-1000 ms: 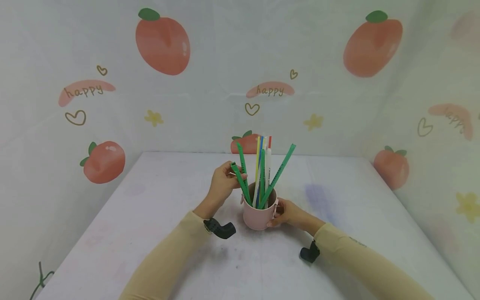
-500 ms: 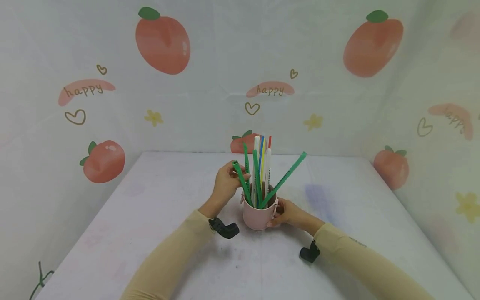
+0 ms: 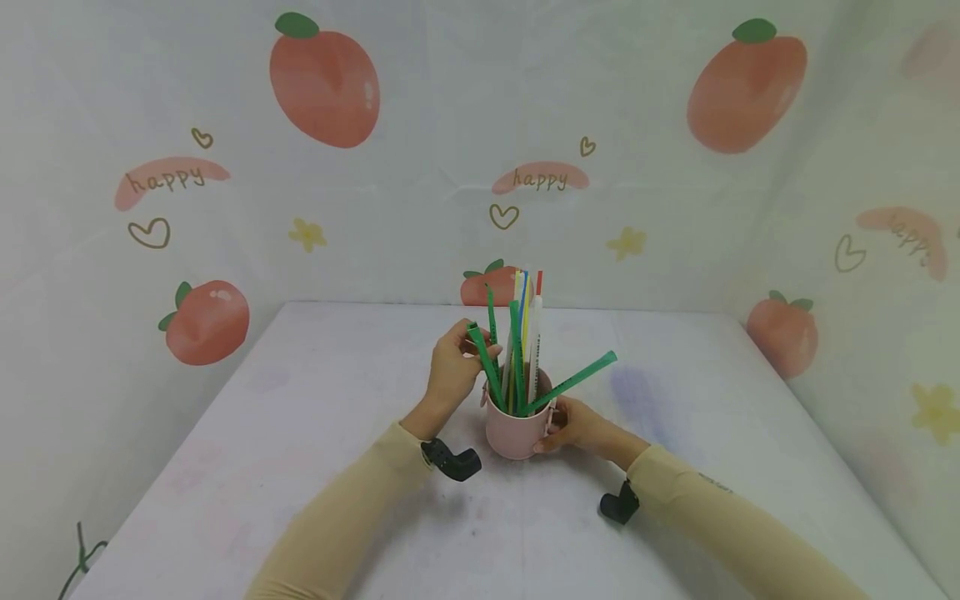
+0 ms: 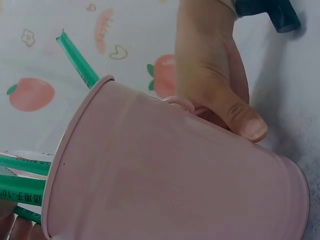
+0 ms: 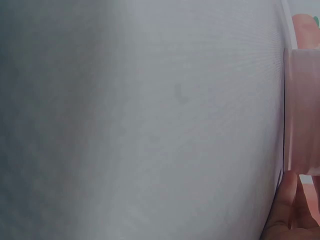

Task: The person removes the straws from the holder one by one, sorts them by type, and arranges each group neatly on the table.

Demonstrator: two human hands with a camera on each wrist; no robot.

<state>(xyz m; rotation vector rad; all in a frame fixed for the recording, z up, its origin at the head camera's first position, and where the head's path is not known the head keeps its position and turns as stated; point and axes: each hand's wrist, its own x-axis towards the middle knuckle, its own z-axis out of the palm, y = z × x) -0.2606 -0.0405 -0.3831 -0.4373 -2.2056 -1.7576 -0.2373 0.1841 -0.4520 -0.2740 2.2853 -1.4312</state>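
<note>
Pink cup [image 3: 513, 437], upright on the bench [image 3: 337, 400] — likely light, stiff; best held by its side, where the right hand [image 3: 579, 427] grips; left hand [image 3: 452, 358] appears to pinch a green stick [image 3: 488, 370] — probably bendable.

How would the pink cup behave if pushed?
The pink cup might tip if pushed high, as its base looks narrower than its mouth. The right hand gripping it may help. Green strips may shift, splayed at different angles.

Sticks [image 3: 517, 354] in cup [image 3: 516, 438] on table [image 3: 337, 367], backdrop [image 3: 427, 167] behind
</note>
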